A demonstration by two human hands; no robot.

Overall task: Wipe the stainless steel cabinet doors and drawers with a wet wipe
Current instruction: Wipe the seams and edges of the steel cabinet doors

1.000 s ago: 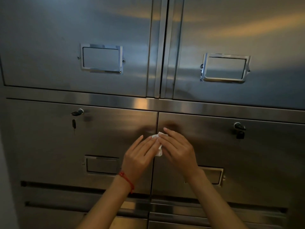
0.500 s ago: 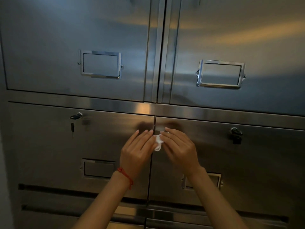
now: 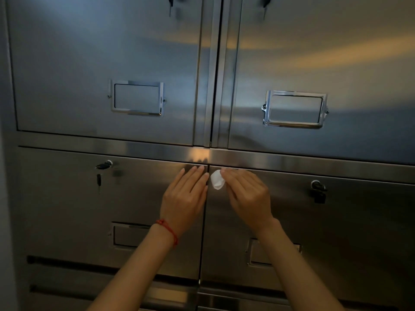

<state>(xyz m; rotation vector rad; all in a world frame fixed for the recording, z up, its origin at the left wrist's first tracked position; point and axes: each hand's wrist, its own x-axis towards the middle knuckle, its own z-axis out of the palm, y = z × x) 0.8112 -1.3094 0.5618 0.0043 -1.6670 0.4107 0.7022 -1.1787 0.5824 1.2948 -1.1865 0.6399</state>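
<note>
A stainless steel cabinet fills the view, with two upper doors (image 3: 101, 63) and two drawers below. My right hand (image 3: 247, 191) pinches a small bunched white wet wipe (image 3: 217, 180) against the top left corner of the right drawer (image 3: 348, 232), just right of the centre gap. My left hand (image 3: 186, 196), with a red string at the wrist, lies flat with fingers together on the top right corner of the left drawer (image 3: 67, 209). The two hands are a little apart, with the wipe between them.
Each upper door carries a chrome label holder (image 3: 137, 98), (image 3: 295, 109). A key hangs from the left drawer lock (image 3: 103, 165); the right drawer lock (image 3: 317, 189) has a dark key fob. Recessed label frames and more drawer fronts lie below the hands.
Both hands have slid up the drawer fronts toward the top edge and drawn slightly apart. The wipe now shows more clearly, right of the gap. The view has tilted upward.
</note>
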